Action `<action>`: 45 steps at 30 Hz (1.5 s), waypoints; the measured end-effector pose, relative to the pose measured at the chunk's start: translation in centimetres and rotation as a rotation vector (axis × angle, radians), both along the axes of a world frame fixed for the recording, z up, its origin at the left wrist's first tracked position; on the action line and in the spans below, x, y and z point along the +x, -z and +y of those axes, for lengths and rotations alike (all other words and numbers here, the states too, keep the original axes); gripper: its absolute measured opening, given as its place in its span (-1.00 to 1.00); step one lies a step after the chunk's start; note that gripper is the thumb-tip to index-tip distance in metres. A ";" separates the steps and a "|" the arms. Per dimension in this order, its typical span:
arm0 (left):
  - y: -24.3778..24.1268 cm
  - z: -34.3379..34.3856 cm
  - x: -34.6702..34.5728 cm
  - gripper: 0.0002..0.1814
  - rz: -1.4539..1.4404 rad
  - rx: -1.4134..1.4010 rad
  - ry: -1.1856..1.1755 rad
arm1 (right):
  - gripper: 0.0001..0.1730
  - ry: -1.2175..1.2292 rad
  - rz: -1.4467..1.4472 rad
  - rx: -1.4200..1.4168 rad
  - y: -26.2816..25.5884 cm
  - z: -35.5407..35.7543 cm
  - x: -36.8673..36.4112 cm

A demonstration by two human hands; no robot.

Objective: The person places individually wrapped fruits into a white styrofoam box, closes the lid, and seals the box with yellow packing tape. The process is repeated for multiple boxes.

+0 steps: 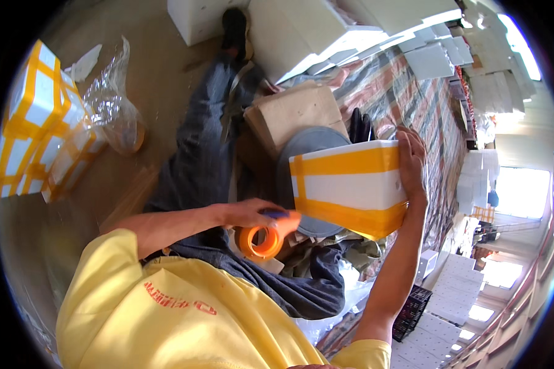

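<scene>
My left hand (254,213) grips an orange handheld tape dispenser (290,223) carrying a roll of orange-yellow tape (260,243). Its front end comes close to a white foam box (351,187); I cannot tell whether they touch. Bands of yellow tape run along the box's long edges and across its near end. Against the far right end of the box lies my right hand (412,161), steadying it with fingers over the upper corner. Beneath the box is a round grey support (284,177), mostly covered by it.
Folded brown cardboard (300,113) lies beyond the support, near a black item (362,125). Taped foam boxes (41,124) stand at the left beside a clear plastic bag (115,101). Large white foam boxes (300,32) stand past my outstretched leg (198,133). Striped sheeting (424,115) spreads to the right.
</scene>
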State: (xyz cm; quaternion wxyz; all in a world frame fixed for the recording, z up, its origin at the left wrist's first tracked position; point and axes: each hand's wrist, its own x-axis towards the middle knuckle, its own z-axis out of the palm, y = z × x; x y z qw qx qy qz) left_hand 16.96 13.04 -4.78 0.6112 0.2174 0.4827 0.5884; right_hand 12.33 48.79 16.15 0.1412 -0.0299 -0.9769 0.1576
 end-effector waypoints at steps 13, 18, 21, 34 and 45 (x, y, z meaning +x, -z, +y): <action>-13.0 4.4 -11.9 -0.41 0.260 0.198 -0.604 | -0.35 0.382 -0.074 -0.098 1.5 1.7 -1.2; -13.0 6.8 -13.4 -0.24 0.254 0.160 -0.310 | -0.38 0.385 -0.151 -0.034 -0.8 -0.6 -1.1; -13.5 6.7 -14.7 -0.23 0.203 0.174 -0.234 | -0.42 0.088 0.001 -0.105 0.0 1.3 -0.8; -14.2 6.0 -17.4 -0.68 0.180 0.210 -0.204 | -0.62 -0.758 -0.151 0.322 -6.1 -7.6 -1.9; -14.0 -7.7 -4.0 -0.14 0.067 0.068 0.191 | -0.26 0.337 -0.529 0.406 -4.3 1.0 -6.5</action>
